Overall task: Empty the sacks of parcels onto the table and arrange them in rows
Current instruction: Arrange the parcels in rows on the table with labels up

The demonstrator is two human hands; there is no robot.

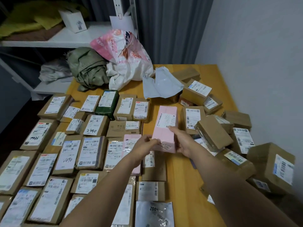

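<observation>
Handling the pink box (165, 122): it sits near the middle of the table (178, 181), in the bare strip between the arranged rows (91, 126) toward the left edge and the unsorted heap (213, 133) along the right edge. Its near end appears lifted slightly off the table, though this cannot be confirmed.

Grip state: the right hand (183, 141) wraps the near right side, thumb on the top face beside the label, with the fingers curled under and hidden. The left hand (144, 145) pinches the near left corner with its fingertips.

Expected behaviour: the box is a long, rigid carton with flat faces and sharp edges. It is probably light, since a corner pinch is enough to steady it. The smooth surface and taped end may be slippery.

Recommended hold: grip across the short width at the near end, or on both long sides. Keep the label upward.

The emptied sacks (124, 63) lie at the table's far left corner.
</observation>
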